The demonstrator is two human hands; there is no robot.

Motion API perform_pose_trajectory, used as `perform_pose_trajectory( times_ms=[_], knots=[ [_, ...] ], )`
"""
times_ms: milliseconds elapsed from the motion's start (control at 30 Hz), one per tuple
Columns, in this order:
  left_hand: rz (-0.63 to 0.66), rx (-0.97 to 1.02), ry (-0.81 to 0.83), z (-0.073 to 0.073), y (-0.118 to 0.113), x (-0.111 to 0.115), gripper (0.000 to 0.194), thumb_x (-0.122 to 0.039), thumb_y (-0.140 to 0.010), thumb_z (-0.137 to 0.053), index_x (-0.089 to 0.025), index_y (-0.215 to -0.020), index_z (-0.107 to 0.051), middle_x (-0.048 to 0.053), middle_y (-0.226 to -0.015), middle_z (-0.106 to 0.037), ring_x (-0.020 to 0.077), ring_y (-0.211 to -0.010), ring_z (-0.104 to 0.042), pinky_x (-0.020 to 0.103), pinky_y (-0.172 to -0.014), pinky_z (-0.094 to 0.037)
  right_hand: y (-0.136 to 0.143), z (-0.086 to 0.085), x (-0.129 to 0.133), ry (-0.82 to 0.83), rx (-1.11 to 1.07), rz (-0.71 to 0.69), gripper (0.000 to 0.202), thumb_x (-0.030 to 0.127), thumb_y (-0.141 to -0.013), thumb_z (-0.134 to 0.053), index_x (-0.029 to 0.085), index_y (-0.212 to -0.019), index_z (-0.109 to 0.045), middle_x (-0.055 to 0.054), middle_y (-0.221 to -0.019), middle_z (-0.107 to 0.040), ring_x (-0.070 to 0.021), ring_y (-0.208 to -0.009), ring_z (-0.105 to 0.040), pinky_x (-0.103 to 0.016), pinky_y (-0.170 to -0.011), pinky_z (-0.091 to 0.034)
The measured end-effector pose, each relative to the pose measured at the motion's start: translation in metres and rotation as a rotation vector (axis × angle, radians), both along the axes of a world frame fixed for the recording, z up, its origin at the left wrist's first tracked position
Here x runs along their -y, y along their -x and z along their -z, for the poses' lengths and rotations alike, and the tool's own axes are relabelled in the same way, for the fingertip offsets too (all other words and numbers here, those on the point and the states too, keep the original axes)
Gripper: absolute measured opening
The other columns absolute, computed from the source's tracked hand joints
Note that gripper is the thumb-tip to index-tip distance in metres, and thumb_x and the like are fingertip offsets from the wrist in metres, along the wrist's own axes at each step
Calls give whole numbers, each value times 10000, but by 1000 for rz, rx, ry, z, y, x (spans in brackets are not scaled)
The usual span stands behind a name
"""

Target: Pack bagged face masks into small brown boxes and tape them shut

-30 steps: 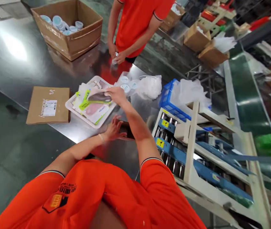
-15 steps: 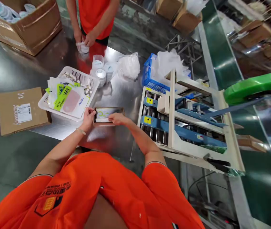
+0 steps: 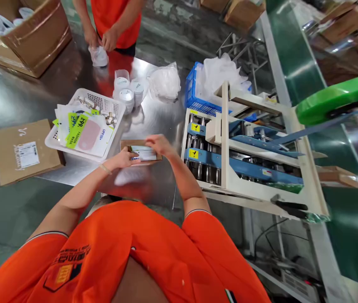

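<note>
A small open cardboard box (image 3: 159, 157) sits on the steel table right in front of me, with flat white packets (image 3: 145, 155) lying inside it. My left hand (image 3: 124, 159) is closed around the left end of the box, its fingertips reaching over the rim onto the packets. Over the far right rim is my right hand (image 3: 160, 145), fingers curled and pinched together; what they grip, if anything, is hidden. Close by on the left, a white plastic basket (image 3: 120, 110) holds printed mask cards (image 3: 87, 134) and small metallic pieces.
A flat carton (image 3: 5, 147) lies at left, a large carton (image 3: 40, 46) behind it. Stacked white round tubs (image 3: 126, 97) and a clear plastic bag (image 3: 165, 82) stand beyond the box. Opposite, a co-worker (image 3: 115, 21) handles a wrapped tub. A roller machine (image 3: 210, 158) borders the right.
My right hand has moved from inside the box up to its far rim. My left hand has shifted over the packets. The view has shifted slightly.
</note>
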State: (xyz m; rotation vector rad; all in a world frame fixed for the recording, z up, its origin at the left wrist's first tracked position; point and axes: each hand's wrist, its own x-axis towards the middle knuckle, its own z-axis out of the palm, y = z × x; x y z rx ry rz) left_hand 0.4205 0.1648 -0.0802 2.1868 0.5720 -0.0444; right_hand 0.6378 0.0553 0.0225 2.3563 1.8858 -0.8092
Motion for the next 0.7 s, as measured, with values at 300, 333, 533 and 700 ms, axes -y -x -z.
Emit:
perform_pose_trajectory(
  times_ms=[300,333,533,700],
  knots=[
    [-79,-7,-125,-4,-6,2,563,-696,-904,-786,-165,-1084,-828,198,-1081,-762,388,-1129,-726,488,-1066,-599,33,10,-13,268,77,65,167,205,-1033,-750,88,-1033,-870,-167,-1056,-870,-260,-986,-807,-285,-900,-589],
    [-150,-15,-203,-5,-7,7,589,-708,-940,-743,-144,-1099,-804,236,-1132,-758,419,-1153,-716,529,-1068,-588,37,10,-21,254,91,67,216,227,-1064,-718,75,-1084,-869,-198,-1132,-865,-281,-1055,-805,-304,-943,-590],
    [-364,-42,-440,-2,-3,37,526,-519,-1013,-703,-94,-1322,-742,354,-1514,-640,530,-1468,-559,732,-1257,-363,21,5,-10,-148,236,57,749,487,-1054,-794,99,-1657,-575,-248,-1626,-642,-388,-1531,-565,-481,-1278,-454],
    [-164,-103,-603,-4,5,31,822,-581,-1029,-656,-55,-1654,-564,359,-1750,-447,551,-1711,-288,783,-1347,-207,30,56,37,-26,117,-23,1284,521,-736,-1062,130,-1777,-420,-297,-1860,-288,-524,-1728,-248,-686,-1360,-329]
  ],
)
